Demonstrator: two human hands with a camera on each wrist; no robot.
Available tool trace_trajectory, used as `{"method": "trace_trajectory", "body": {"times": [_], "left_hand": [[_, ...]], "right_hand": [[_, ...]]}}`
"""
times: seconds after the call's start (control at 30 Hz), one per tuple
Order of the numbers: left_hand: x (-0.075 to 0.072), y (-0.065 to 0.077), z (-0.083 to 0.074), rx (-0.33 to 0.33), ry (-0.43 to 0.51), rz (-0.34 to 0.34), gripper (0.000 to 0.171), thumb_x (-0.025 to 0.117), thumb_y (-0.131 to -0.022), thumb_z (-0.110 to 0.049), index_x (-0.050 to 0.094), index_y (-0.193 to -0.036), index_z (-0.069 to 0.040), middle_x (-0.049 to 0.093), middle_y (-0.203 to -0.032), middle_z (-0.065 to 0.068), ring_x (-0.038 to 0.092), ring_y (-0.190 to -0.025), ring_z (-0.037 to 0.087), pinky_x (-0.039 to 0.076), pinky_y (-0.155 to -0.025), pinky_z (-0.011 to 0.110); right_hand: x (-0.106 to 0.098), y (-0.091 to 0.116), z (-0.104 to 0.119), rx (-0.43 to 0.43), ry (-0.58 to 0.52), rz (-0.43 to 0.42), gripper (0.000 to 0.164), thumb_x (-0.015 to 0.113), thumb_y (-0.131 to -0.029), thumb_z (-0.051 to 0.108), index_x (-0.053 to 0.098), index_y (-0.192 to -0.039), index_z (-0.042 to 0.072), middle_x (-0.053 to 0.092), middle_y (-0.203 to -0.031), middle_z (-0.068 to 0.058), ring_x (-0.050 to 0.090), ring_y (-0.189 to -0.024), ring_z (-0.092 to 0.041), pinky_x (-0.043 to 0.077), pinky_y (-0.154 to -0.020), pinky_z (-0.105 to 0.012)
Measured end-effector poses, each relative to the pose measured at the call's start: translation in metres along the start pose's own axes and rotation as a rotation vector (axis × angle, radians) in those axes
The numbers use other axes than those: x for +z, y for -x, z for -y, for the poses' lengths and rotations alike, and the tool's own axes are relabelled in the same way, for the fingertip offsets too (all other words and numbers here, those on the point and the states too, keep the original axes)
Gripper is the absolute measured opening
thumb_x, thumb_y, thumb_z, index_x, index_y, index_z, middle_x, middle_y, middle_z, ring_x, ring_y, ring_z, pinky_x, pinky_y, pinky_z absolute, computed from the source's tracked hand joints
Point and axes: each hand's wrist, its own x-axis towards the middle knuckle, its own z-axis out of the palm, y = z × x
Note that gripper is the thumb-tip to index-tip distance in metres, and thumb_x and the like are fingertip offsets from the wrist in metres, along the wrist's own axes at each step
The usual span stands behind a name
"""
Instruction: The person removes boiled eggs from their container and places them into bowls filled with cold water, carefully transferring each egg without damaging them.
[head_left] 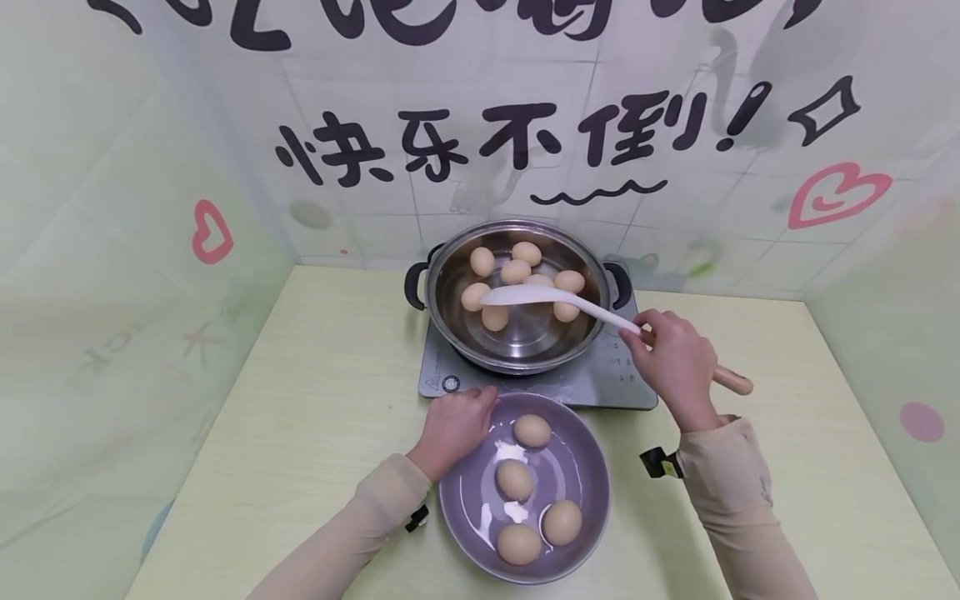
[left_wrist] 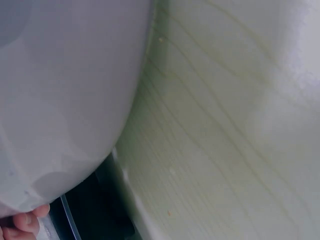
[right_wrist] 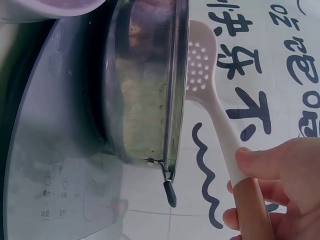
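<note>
My right hand [head_left: 672, 360] grips the wooden handle of a white slotted spoon [head_left: 525, 294], whose head is held over the pot [head_left: 520, 364]. Small round holes dot the spoon's head [right_wrist: 201, 62] in the right wrist view. The steel pot holds several brown eggs [head_left: 482, 262], some partly behind the spoon. In front of it is a purple bowl [head_left: 457, 521] with several more eggs [head_left: 518, 544] inside. My left hand [head_left: 457, 425] grips the bowl's upper left rim; its fingertips [left_wrist: 26, 220] show against the bowl's outside in the left wrist view.
Under the pot lies a flat induction cooker [head_left: 600, 392], its front edge close to the bowl. Black side handles [head_left: 415, 286] stick out from the pot. A pale wood-grain table [head_left: 315, 400] carries everything, with printed wall sheets [head_left: 360, 225] behind and at both sides.
</note>
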Motion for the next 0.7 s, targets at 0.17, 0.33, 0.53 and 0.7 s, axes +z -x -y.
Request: {"method": "trace_trajectory", "body": {"times": [0.17,0.33,0.53,0.7], "left_hand": [[0.0,0.0,0.0,-0.001,0.001,0.002,0.02,0.061,-0.084,-0.025,0.051,-0.071,-0.014,0.052,-0.053,-0.002,0.047,-0.037,0.017,0.029,-0.032,0.029],[-0.001,0.0,0.0,-0.001,0.011,0.003,0.018,0.058,-0.085,-0.023,0.051,-0.072,-0.013,0.053,-0.053,-0.001,0.047,-0.037,0.018,0.029,-0.032,0.029],[0.0,0.0,0.001,0.0,0.014,-0.002,0.018,0.058,-0.086,-0.023,0.052,-0.073,-0.013,0.053,-0.053,-0.001,0.048,-0.038,0.018,0.03,-0.032,0.03],[0.001,0.0,0.0,-0.004,0.02,0.007,0.017,0.058,-0.086,-0.023,0.052,-0.073,-0.013,0.054,-0.053,0.0,0.049,-0.038,0.019,0.031,-0.033,0.031]], "right_hand": [[-0.001,0.003,0.001,-0.011,0.02,0.022,0.018,0.069,-0.079,0.023,0.065,-0.084,0.007,0.054,-0.064,-0.008,0.05,-0.053,-0.025,0.03,-0.041,-0.036],[-0.002,0.008,0.0,-0.034,0.03,0.03,0.018,0.069,-0.078,0.024,0.065,-0.084,0.007,0.054,-0.063,-0.006,0.048,-0.051,-0.023,0.028,-0.039,-0.033],[-0.004,0.014,0.0,-0.053,0.037,0.043,0.019,0.069,-0.078,0.025,0.065,-0.083,0.007,0.052,-0.061,-0.004,0.048,-0.051,-0.021,0.028,-0.039,-0.032],[-0.006,0.018,0.001,-0.054,0.044,0.062,0.019,0.07,-0.077,0.026,0.065,-0.083,0.008,0.053,-0.061,-0.004,0.048,-0.051,-0.02,0.028,-0.039,-0.032]]}}
